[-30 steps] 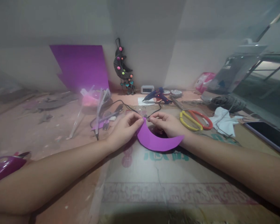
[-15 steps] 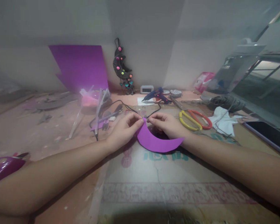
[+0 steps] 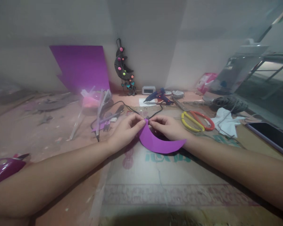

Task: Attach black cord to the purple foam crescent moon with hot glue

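Observation:
A purple paper crescent (image 3: 159, 145) is held over the printed cardboard, its narrow upper tip between my hands and its other point reaching my right wrist. My left hand (image 3: 128, 127) pinches the paper near that upper tip between thumb and fingers. Facing it, my right hand (image 3: 168, 127) is closed in a pinch on the dark cord (image 3: 158, 111) at the crescent's tip. A small dark knot or wrap of the cord shows between the fingertips; its details are too small to tell. Loops of the cord run out behind both hands.
A glue gun (image 3: 159, 95) rests behind my hands, with scissors (image 3: 193, 121) to the right. A phone (image 3: 271, 136) lies far right beside crumpled white tissue (image 3: 226, 122). Glue sticks (image 3: 100, 111) lean at left. A decorated dark moon (image 3: 122, 67) and purple sheet (image 3: 82, 67) stand against the wall.
My right fingertips have moved slightly left, closer to the crescent's tip and the cord there. My left hand keeps its pinch in nearly the same place.

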A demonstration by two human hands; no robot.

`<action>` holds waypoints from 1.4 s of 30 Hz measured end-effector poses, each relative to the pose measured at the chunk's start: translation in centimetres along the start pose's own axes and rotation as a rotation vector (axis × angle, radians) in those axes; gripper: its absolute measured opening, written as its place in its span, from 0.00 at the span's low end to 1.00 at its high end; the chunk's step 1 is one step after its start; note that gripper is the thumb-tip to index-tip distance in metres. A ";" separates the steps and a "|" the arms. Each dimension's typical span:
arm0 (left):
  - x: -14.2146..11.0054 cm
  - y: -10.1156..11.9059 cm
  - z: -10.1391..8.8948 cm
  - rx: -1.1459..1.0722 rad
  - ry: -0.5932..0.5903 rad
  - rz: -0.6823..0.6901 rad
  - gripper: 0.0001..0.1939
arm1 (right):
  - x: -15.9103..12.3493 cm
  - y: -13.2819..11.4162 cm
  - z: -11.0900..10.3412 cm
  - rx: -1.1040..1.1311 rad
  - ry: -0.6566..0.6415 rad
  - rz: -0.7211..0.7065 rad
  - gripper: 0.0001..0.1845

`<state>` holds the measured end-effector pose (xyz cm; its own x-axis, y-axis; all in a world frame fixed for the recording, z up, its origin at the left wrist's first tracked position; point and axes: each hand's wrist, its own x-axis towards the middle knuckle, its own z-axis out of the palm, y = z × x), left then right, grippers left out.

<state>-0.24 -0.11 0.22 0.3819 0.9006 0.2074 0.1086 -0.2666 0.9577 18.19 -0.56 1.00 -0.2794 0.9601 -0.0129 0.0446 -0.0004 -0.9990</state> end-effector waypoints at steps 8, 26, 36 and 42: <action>0.3 -0.4 0.0 -0.017 0.006 -0.011 0.11 | 0.1 0.3 -0.6 0.171 0.102 -0.133 0.14; 0.4 -0.5 -0.1 0.065 -0.021 0.009 0.11 | 0.5 0.9 -0.7 0.257 -0.180 -0.065 0.21; 0.3 -0.2 0.0 0.080 -0.023 -0.005 0.12 | 0.5 0.8 -0.8 0.058 -0.013 -0.033 0.18; 0.3 0.1 0.1 0.084 -0.023 -0.012 0.11 | 0.2 0.5 -0.7 -0.018 -0.037 -0.049 0.19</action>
<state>-0.06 0.07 0.40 0.4013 0.8960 0.1903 0.1894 -0.2844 0.9398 18.84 -0.16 0.49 -0.3171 0.9478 0.0341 0.0474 0.0518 -0.9975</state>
